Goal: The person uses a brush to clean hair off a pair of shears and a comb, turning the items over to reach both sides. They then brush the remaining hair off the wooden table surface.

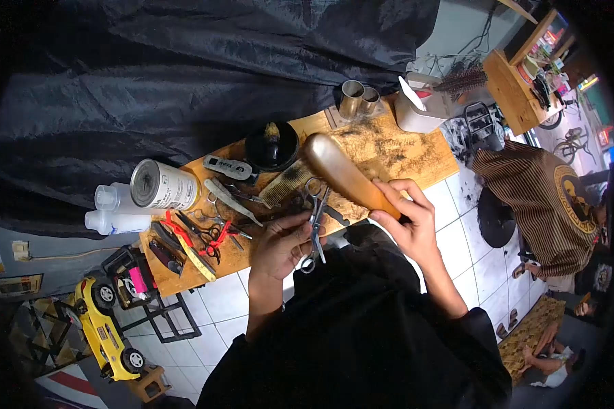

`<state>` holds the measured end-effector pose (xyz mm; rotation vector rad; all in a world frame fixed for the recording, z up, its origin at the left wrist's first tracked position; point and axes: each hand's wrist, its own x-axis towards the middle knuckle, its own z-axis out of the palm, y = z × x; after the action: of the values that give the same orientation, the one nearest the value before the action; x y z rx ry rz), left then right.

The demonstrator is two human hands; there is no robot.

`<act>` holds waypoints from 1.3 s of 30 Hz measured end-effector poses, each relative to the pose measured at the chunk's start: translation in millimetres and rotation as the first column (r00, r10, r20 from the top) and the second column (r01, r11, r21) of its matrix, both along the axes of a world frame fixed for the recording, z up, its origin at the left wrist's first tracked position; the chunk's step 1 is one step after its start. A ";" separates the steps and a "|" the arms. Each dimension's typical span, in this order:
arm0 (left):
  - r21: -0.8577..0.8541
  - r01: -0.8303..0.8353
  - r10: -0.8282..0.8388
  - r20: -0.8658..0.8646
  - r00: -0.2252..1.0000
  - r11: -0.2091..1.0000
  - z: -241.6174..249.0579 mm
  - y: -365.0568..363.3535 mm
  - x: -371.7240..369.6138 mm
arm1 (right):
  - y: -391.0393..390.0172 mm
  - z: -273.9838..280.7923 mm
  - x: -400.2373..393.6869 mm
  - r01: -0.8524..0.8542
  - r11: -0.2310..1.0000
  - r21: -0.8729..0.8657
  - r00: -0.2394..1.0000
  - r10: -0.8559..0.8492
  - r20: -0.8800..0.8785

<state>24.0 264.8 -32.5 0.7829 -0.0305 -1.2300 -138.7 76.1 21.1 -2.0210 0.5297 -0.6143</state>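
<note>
A pair of silver scissors [316, 221] is held in my left hand [284, 247], its fingers closed around it over the front edge of the wooden table. My right hand [411, 219] grips the narrow end of a brown wooden-backed brush [348, 176], whose broad end points up and left above the table. Just behind the scissors lies a tan comb [284, 185]. A hair clipper [228, 168] and a black round bowl [271, 146] are farther back. Left of my left hand lie a straight razor [196, 252], red-handled scissors [217, 236] and other tools.
A large can [164, 185] and clear bottles [116, 210] stand at the table's left end. Metal cups [352, 100] and a white container [419, 114] stand at the back right. A person in a striped cape [542, 204] sits at right. A yellow toy car [106, 330] is lower left.
</note>
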 end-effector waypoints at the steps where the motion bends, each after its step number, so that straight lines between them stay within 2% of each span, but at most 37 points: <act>1: -0.074 0.045 -0.044 0.012 0.999 0.996 -4.1 1.2 1.0 | 0.2 -2.7 0.0 -0.063 0.996 -0.068 0.997 0.065 0.028; 2: -0.073 0.040 -0.039 0.011 0.999 0.997 -6.8 2.1 2.0 | 0.2 -6.3 -0.1 -0.126 0.983 -0.136 0.990 0.134 0.052; 3: -0.006 -0.073 0.073 0.015 0.997 0.997 -9.0 2.5 3.5 | -4.0 -12.4 -4.7 -0.261 0.939 -0.222 0.959 0.279 0.050; 4: 0.059 -0.185 0.184 0.026 0.983 0.981 -9.9 2.2 5.8 | -0.2 -11.9 -5.6 -0.333 0.915 -0.228 0.936 0.350 0.037; 5: -0.161 -0.128 0.115 -0.088 0.990 0.979 2.2 2.6 10.8 | 2.3 -13.3 -9.3 -0.414 0.887 -0.204 0.908 0.420 -0.016; 8: -0.134 -0.175 0.163 -0.091 0.982 0.976 -9.0 9.1 21.1 | 2.9 -2.2 -16.4 -0.589 0.799 -0.123 0.805 0.566 -0.175; 10: -0.129 -0.157 0.144 -0.101 0.984 0.979 -3.5 7.6 18.9 | 2.8 -5.4 -15.3 -0.516 0.852 -0.092 0.856 0.517 -0.016; 11: -0.131 -0.131 0.119 -0.092 0.989 0.983 1.6 4.7 15.7 | -1.7 -7.5 -15.1 -0.478 0.875 -0.070 0.878 0.479 -0.008; 12: -0.135 -0.106 0.096 -0.081 0.992 0.985 4.0 1.8 13.4 | -4.1 -6.7 -13.1 -0.387 0.921 -0.048 0.920 0.389 0.041; 14: 0.018 -0.103 0.104 -0.044 0.994 0.994 -2.6 1.1 7.1 | -3.7 -6.4 -5.0 -0.146 0.988 -0.056 0.986 0.149 0.070; 15: 0.037 -0.084 0.086 -0.039 0.996 0.996 -2.9 -2.0 4.1 | -4.7 -2.9 -0.2 -0.070 0.990 -0.119 0.996 0.076 0.047; 18: 0.015 -0.076 0.076 -0.035 0.996 0.997 -8.6 -4.3 3.7 | -2.7 -12.1 1.9 -0.075 0.989 -0.128 0.996 0.080 0.040; 20: -0.027 -0.100 0.099 -0.036 0.994 0.995 -8.9 -3.4 5.5 | 0.2 -19.1 -8.2 -0.277 0.956 -0.093 0.961 0.277 -0.014; 22: -0.091 -0.197 0.194 -0.043 0.980 0.976 -1.7 -5.6 8.0 | 2.6 -22.7 -15.4 -0.432 0.898 -0.082 0.902 0.429 -0.051; 24: 0.053 -0.203 0.200 0.060 0.978 0.978 6.5 -3.3 11.6 | 0.2 -9.5 -22.0 -0.546 0.837 0.030 0.813 0.538 -0.223; 25: 0.057 -0.200 0.197 0.064 0.978 0.978 6.2 -3.2 11.2 | 0.0 -8.9 -23.1 -0.543 0.839 0.040 0.821 0.540 -0.188; 28: 0.035 -0.184 0.183 0.038 0.982 0.982 -4.3 -6.1 10.6 | -7.8 -10.1 -21.6 -0.486 0.873 0.030 0.872 0.487 -0.047; 30: 0.055 -0.162 0.161 0.029 0.987 0.985 2.4 -10.0 1.1 | -10.6 -8.8 -20.5 -0.348 0.937 0.032 0.937 0.346 0.041; 32: -0.122 -0.079 0.056 -0.175 0.983 0.989 2.2 -11.6 4.1 | -7.9 -9.4 -13.2 -0.151 0.988 -0.025 0.985 0.152 0.081; 34: -0.065 -0.070 0.062 -0.115 0.991 0.995 11.0 -15.6 -3.6 | -5.3 -13.0 -6.3 -0.077 0.993 -0.085 0.991 0.086 0.104; 36: -0.005 -0.069 0.068 -0.052 0.996 0.998 12.2 -18.7 -8.9 | -1.4 -15.8 -1.5 0.045 0.998 0.048 0.995 -0.049 0.086; 37: -0.019 -0.058 0.057 -0.065 0.996 0.998 7.9 -19.2 -10.4 | 0.4 -16.6 1.5 0.071 0.997 0.028 0.994 -0.073 0.077; 39: -0.047 -0.047 0.044 -0.063 0.997 0.998 6.5 -19.3 -10.7 | 3.4 -17.8 2.5 0.015 0.999 -0.029 0.998 -0.013 0.069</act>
<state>13.3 245.5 -26.0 0.6991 0.0078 -1.2058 -136.2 79.5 3.3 -2.0176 0.4964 -0.7013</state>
